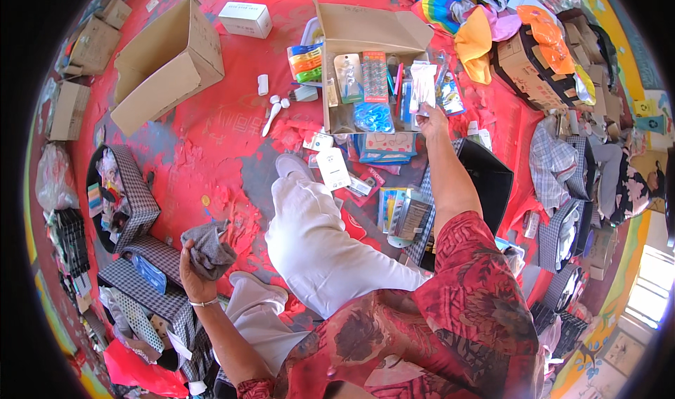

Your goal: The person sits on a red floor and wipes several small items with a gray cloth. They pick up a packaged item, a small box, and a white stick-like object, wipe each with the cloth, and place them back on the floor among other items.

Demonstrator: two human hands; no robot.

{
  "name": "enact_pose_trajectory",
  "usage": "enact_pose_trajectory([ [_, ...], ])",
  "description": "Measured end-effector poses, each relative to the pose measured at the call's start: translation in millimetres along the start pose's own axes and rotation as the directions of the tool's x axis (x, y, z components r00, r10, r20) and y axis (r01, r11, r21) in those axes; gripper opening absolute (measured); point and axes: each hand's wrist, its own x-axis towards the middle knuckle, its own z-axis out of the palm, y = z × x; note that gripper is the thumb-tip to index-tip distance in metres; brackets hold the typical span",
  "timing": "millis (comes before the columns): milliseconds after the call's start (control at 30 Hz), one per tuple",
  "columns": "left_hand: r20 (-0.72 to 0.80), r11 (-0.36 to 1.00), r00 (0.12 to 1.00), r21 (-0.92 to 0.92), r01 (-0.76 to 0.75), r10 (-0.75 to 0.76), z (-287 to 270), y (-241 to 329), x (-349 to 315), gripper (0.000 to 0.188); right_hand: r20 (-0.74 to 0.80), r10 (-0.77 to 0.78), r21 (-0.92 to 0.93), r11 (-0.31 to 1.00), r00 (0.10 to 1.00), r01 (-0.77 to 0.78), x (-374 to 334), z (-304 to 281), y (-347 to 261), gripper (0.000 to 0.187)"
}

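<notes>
At the far left a black-and-white houndstooth box [140,201] lies with its open side facing left, small goods packed inside it. Below it, a flat blue packet [149,274] rests slanted on houndstooth fabric. Farther off, an open brown carton [169,75] stands on the worn red floor covering [190,153].

The left hand [197,279] is raised above the floor, holding a grey cloth [209,251]. Its fingers are partly hidden by the cloth, but they close on its left side. The cloth is bunched into a rounded lump, with no clear long axis and a loose edge toward the upper right.

Rightward, a white box [245,23] lies on the floor, and nearer, a white handled item [271,116] points its handle toward the person.

Next comes an open goods carton [373,30], its far flap raised; inside are a pack of blue rings [374,118] and carded goods. At its right end, the right hand [434,123] holds a slim whitish packet [422,84]. The fingers are narrow, pinched at the near end. The packet's long axis runs away from the person, nearly straight, its far end pointing toward the raised flap's right side. Beyond, on the right, lies a yellow-orange fabric piece [473,45].
</notes>
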Motion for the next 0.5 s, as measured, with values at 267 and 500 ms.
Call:
enact_pose_trajectory([
  [267, -0.038, 0.999, 0.999, 0.052, -0.011, 0.013, -10.4, -0.7, -3.6, 0.025, -0.346, -0.062, -0.387, 0.918, 0.936, -0.082, 31.3, 4.2, 5.7, 0.014],
  [500, -0.013, 0.999, 0.999, 0.007, 0.048, -0.048, 2.4, 13.0, -13.6, 0.028, 0.182, -0.362, -0.721, -0.681, 0.914, -0.126, 101.2, -52.2, 25.8, 0.021],
])
